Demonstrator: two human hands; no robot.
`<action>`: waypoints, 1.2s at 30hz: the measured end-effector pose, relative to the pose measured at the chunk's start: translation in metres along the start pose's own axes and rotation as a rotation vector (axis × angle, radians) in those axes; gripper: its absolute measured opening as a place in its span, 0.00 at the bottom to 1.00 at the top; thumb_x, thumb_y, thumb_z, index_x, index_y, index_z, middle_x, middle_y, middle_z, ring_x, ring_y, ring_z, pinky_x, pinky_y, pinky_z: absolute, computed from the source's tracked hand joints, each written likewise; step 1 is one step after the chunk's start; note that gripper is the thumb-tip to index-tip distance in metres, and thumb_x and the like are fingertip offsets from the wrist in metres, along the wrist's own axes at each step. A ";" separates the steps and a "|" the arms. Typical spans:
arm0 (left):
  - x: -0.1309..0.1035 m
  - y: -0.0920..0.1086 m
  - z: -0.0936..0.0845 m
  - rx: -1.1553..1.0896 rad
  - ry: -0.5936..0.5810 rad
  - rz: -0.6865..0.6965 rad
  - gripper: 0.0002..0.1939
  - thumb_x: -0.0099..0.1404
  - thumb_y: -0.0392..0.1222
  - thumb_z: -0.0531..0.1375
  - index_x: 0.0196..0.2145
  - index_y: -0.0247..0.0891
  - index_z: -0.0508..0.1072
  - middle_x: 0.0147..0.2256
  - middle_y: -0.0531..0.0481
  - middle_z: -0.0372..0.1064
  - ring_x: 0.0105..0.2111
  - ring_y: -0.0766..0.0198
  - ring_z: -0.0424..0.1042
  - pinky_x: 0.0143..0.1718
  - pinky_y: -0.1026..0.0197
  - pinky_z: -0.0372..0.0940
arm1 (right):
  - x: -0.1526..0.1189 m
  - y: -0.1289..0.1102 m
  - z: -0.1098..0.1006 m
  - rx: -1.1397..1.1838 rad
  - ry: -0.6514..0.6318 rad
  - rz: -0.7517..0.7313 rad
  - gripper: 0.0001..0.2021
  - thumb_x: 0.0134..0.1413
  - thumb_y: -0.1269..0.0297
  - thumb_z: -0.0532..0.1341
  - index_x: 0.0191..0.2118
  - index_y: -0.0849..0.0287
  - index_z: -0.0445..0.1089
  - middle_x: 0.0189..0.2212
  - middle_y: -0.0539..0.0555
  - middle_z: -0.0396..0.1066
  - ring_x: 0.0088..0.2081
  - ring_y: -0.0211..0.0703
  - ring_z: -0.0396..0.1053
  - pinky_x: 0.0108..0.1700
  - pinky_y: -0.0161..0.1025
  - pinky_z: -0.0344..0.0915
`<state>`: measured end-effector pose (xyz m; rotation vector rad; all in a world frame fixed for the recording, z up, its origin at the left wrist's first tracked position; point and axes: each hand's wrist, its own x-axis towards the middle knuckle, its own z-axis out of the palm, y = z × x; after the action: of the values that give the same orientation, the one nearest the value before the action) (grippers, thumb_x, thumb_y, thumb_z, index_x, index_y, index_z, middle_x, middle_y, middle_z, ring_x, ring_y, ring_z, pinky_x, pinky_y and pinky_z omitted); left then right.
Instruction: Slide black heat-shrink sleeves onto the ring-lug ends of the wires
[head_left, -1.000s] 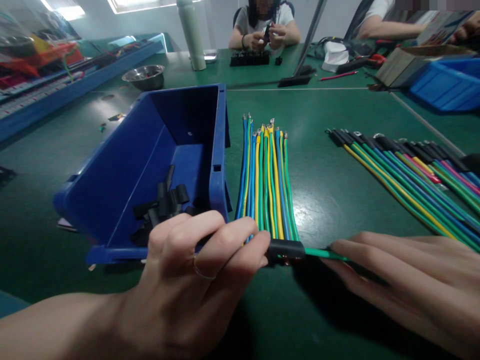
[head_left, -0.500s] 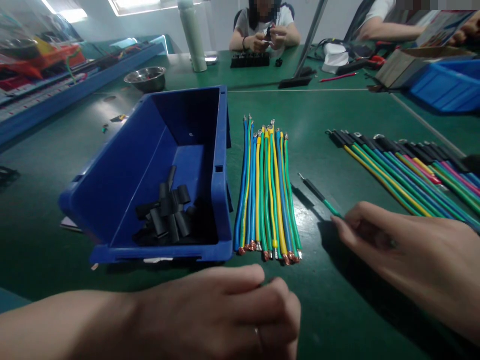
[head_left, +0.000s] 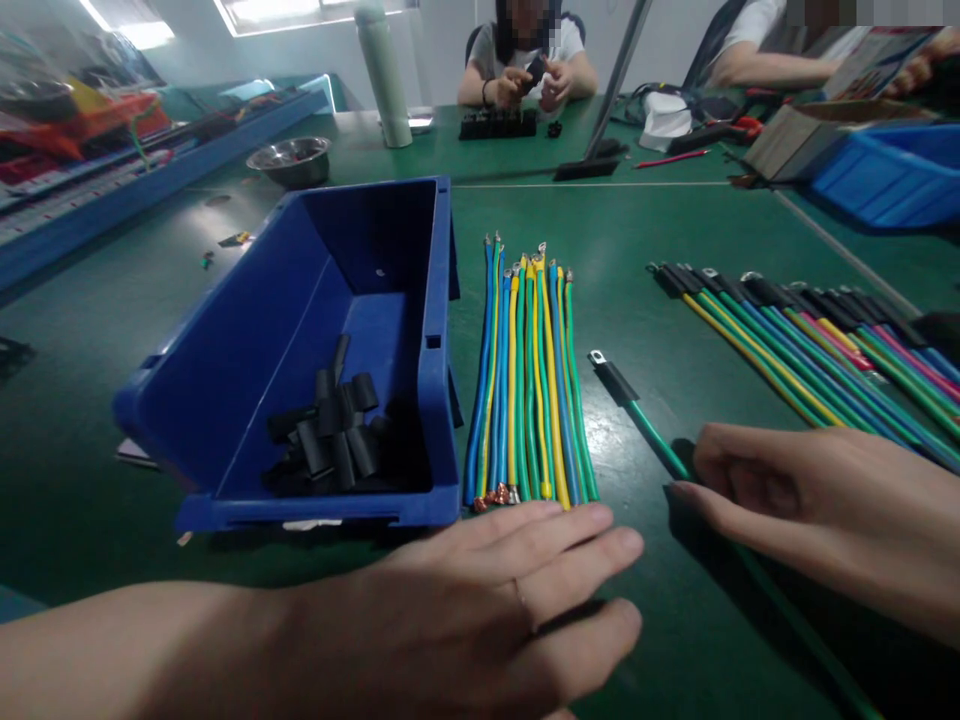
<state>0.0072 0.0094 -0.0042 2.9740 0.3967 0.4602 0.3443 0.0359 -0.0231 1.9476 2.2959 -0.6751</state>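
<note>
My right hand (head_left: 810,520) pinches a green cable (head_left: 656,440) between thumb and fingers. A black sleeve covers the cable's far end, where a metal ring lug sticks out. My left hand (head_left: 517,600) is open, its fingers stretched out at the near ends of a row of blue, yellow and green cables (head_left: 532,390). Those cables have lugs at the far end, and bare copper shows at some near ends; my fingers hide the others. To the left, a blue bin (head_left: 439,430) holds several short black sleeves (head_left: 337,420).
More cables with black-sleeved ends (head_left: 810,350) lie in a row at the right. A steel bowl (head_left: 291,162), a pale green bottle (head_left: 384,80) and a metal stand (head_left: 592,165) are farther back. Two people sit across the table, near a light-blue bin (head_left: 885,175).
My left hand has uncurled and its fingers now reach over the near ends of the cable row. The green cable in my right hand has turned, showing its lug flat and more of its length.
</note>
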 end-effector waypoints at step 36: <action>0.010 0.003 0.000 -0.085 -0.237 -0.039 0.23 0.90 0.51 0.58 0.69 0.32 0.77 0.76 0.33 0.68 0.77 0.44 0.70 0.74 0.46 0.72 | -0.003 0.018 -0.005 -0.120 0.143 0.002 0.43 0.63 0.14 0.35 0.25 0.45 0.67 0.19 0.53 0.69 0.18 0.50 0.65 0.27 0.49 0.53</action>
<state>0.0168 0.0091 -0.0010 2.8860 0.3990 0.1147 0.3635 0.0370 -0.0227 2.0036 2.3531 -0.3995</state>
